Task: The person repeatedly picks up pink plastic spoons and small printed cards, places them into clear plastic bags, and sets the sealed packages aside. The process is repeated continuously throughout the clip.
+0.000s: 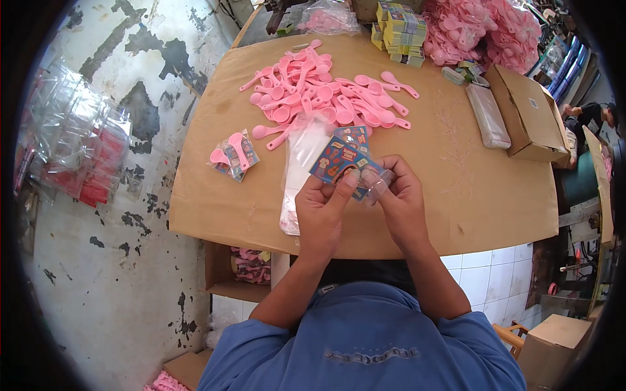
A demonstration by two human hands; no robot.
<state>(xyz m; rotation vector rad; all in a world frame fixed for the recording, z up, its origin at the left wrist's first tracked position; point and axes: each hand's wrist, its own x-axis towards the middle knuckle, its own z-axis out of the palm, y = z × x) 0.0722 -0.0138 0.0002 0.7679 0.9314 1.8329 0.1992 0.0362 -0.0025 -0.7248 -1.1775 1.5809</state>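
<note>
Near the front middle of the table, my left hand pinches a blue printed card between thumb and fingers. My right hand is closed on a small transparent plastic bag at the card's right end; whether the card's end is inside it I cannot tell. Just beyond lies another printed card, partly covered. A stack of transparent bags rests beside my left hand. Farther back spreads a heap of pink plastic spoons. Two packed spoons with cards lie at the left.
Bundled yellow card stacks and big bags of pink spoons stand at the back. At the right are a cardboard box and a wrapped transparent pack. Plastic packages hang on the left wall. Another person sits far right.
</note>
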